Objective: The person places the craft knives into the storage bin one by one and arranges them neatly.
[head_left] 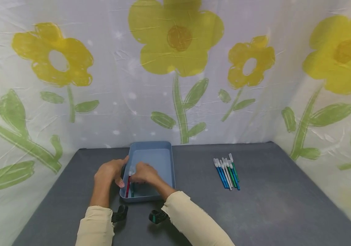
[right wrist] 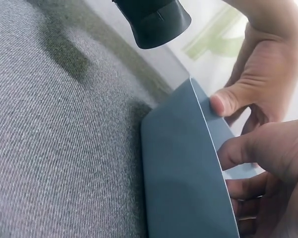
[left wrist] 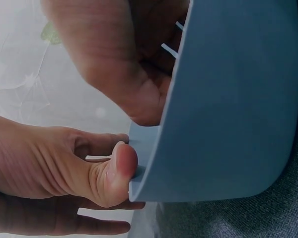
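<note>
A shallow blue-grey tray (head_left: 153, 154) stands at the back left of the table. My left hand (head_left: 110, 172) rests at its left rim, thumb bent over the edge, the other fingers mostly straight. Inside, my right hand (head_left: 144, 173) reaches to the left side with curled fingers, around the upper end of a green pen (head_left: 133, 192); the fingertips are partly hidden. Beside it lies a red pen (head_left: 127, 188) with a pale cap. Two thin pale ends (left wrist: 170, 50) show past the rim in the left wrist view.
To the right lies a loose bundle of several capped pens (head_left: 228, 173), blue, green and white. A flower-patterned curtain (head_left: 117, 112) closes off the back and sides of the dark table (head_left: 270, 205). Dark wrist devices (head_left: 158, 216) sit near both forearms.
</note>
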### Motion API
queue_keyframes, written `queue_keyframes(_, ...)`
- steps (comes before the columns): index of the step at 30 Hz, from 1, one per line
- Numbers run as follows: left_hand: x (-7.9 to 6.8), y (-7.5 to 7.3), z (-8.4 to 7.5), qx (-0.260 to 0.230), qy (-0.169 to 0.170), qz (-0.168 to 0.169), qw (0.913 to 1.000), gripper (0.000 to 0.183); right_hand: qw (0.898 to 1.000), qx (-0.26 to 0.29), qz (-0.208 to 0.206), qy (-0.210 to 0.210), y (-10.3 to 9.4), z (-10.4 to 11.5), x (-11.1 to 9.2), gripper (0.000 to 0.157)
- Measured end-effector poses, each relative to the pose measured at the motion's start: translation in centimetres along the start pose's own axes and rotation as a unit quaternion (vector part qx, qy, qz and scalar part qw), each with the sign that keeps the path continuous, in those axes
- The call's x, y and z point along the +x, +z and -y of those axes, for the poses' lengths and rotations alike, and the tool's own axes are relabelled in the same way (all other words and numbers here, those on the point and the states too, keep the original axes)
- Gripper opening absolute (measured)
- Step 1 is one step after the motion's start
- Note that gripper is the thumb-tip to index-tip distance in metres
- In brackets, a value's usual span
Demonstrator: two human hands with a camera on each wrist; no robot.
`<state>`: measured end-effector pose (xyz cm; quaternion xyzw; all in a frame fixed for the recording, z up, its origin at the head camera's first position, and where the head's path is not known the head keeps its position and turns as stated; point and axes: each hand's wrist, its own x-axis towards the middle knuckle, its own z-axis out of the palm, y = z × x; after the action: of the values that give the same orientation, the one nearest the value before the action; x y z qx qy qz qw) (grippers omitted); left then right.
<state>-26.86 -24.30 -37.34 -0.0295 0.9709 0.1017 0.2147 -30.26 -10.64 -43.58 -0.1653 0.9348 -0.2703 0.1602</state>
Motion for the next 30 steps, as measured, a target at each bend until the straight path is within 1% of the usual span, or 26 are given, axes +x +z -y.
queue_keyframes(1, 0.0, 0.0, 0.0, 0.0, 0.001, 0.0, 1.0, 0.128, 1.0, 0.002, 0.006, 0.002, -0.4, 0.4, -0.6, 0.028)
queue_keyframes(3, 0.0, 0.0, 0.0, 0.005, 0.004, 0.002, 1.0, 0.127, 1.0, -0.002, 0.008, 0.002, -0.5, 0.8, -0.9, 0.027)
queue_keyframes(6, 0.0, 0.0, 0.1, 0.012, 0.01, 0.002, 0.9999, 0.126, 1.0, -0.009, 0.006, 0.0, -0.4, 1.0, -1.0, 0.027)
queue_keyframes(7, 0.0, -0.1, 0.2, 0.012, 0.01, 0.003, 0.9999, 0.126, 1.0, -0.018, 0.001, -0.001, 0.1, 0.8, -0.5, 0.027)
queue_keyframes(8, 0.0, -0.1, 0.2, 0.01, 0.009, 0.004, 0.9999, 0.126, 1.0, -0.018, 0.0, -0.002, 0.1, 0.8, -0.5, 0.028)
queue_keyframes(9, 0.0, -0.1, 0.2, 0.01, 0.007, 0.004, 0.9999, 0.126, 1.0, -0.01, 0.004, -0.004, -0.2, 1.1, -1.0, 0.028)
queue_keyframes(13, -0.1, -0.1, 0.2, 0.003, 0.001, 0.005, 1.0, 0.127, 1.0, 0.002, 0.002, -0.006, -0.4, 1.2, -1.4, 0.029)
queue_keyframes(14, -0.1, -0.1, 0.2, 0.0, -0.001, 0.005, 1.0, 0.127, 1.0, 0.012, 0.007, -0.007, -0.8, 1.5, -2.1, 0.03)
queue_keyframes(15, -0.1, -0.1, 0.2, 0.0, -0.001, 0.004, 1.0, 0.127, 1.0, 0.013, 0.007, -0.009, -0.9, 1.5, -2.2, 0.031)
queue_keyframes(21, 0.1, 0.0, -0.1, 0.005, 0.004, -0.001, 1.0, 0.126, 0.999, 0.039, 0.011, -0.029, -1.6, 0.9, -2.9, 0.032)
queue_keyframes(23, 0.0, 0.0, -0.1, 0.007, 0.007, -0.001, 0.9999, 0.126, 0.999, 0.041, 0.012, -0.029, -1.9, 0.5, -2.9, 0.034)
queue_keyframes(27, -0.1, -0.1, -0.1, 0.01, 0.008, 0.005, 0.9999, 0.126, 0.999, 0.029, 0.014, -0.023, -2.8, -0.3, -2.9, 0.042)
queue_keyframes(30, -0.2, -0.2, -0.1, 0.015, 0.009, 0.009, 0.9998, 0.127, 0.999, 0.036, 0.02, -0.026, -3.7, -0.8, -3.1, 0.051)
